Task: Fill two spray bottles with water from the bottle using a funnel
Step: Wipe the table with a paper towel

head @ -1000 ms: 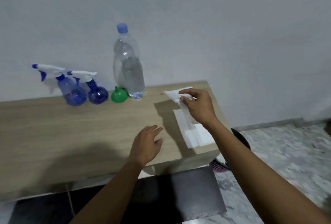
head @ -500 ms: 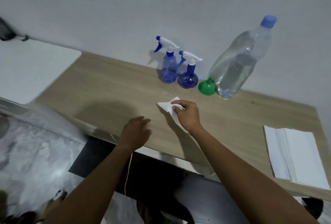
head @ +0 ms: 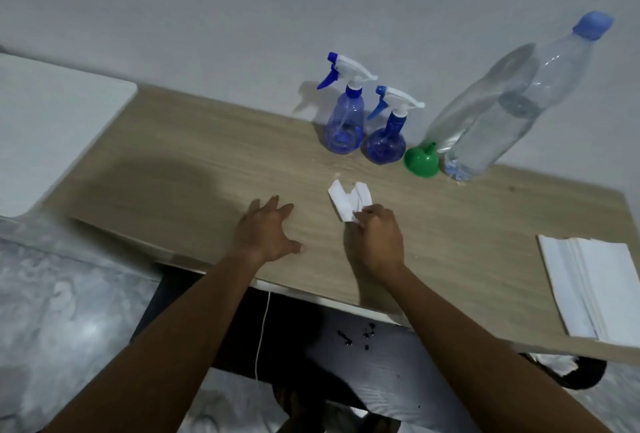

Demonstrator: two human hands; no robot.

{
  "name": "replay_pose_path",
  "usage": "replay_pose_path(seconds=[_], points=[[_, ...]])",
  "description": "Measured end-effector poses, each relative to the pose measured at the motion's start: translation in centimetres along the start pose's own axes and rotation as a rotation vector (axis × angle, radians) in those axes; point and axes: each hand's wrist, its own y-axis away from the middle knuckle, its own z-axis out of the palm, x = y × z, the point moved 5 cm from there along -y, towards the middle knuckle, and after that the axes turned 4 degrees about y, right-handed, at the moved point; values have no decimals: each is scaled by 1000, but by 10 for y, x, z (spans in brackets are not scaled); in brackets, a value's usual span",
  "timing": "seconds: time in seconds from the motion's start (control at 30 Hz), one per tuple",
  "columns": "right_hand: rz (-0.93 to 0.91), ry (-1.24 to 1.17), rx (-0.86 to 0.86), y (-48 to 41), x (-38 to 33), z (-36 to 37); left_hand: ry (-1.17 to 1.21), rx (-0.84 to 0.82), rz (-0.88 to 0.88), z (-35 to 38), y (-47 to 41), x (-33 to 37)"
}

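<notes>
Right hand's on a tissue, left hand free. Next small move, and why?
Probably let go of the tissue and reach for a spray bottle to unscrew its top. Both sprayer heads are on, the funnel lies on the table, the water bottle is capped; right hand pinches the tissue, left hand is empty.

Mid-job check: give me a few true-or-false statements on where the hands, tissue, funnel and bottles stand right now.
1. The right hand pinches a tissue on the table. True.
2. The funnel sits in a spray bottle's neck. False: it lies on the table beside the water bottle.
3. The water bottle's cap is on. True.
4. The left hand holds a spray bottle. False: it is empty, fingers spread.
5. Both spray bottles have their spray tops on. True.
</notes>
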Motion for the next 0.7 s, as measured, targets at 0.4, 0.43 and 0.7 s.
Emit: replay_pose_path(seconds=[0.4,0.43,0.7], points=[[41,-212,64,-58,-32,10,-15,-88,43,-1,-9,-5],[-31,-145,27,-63,-40,18,-21,-85,46,-1,-9,-5],[-195,125,-267,-92,-54,58,-62,-59,59,-1,-10,-7]])
